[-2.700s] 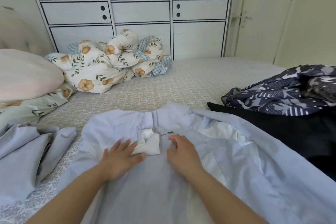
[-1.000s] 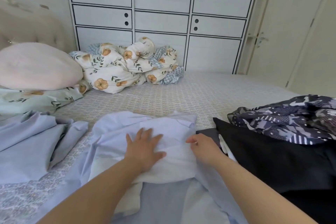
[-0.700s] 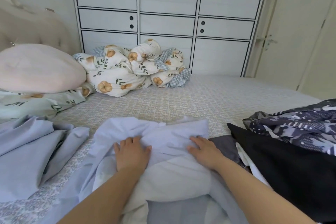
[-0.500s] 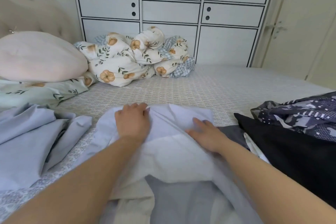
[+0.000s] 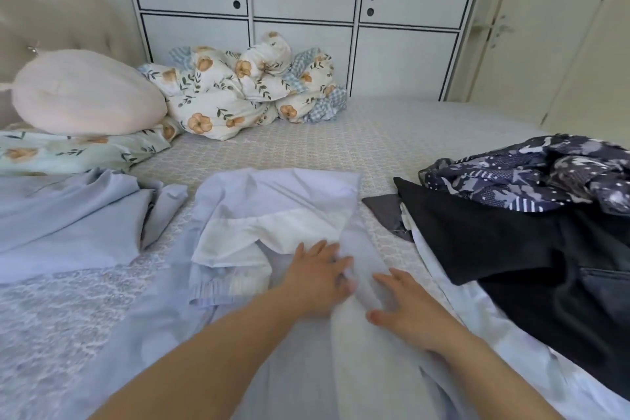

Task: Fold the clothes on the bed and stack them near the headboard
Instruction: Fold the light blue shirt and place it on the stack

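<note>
Shirt [image 5: 272, 208], pale blue, lies half folded on the bed [image 5: 341, 143]. My left grip [image 5: 320, 278] and right grip [image 5: 405, 309] press it, fingers straight and apart.

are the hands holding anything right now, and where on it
Nothing is gripped. Both hands lie flat on the pale blue garment: left hand and right hand either side of a raised fold near its middle.

single head-worn wide-angle view; looking forward and down, close over bed [image 5: 358, 133], facing wardrobe [image 5: 300, 10]
</note>
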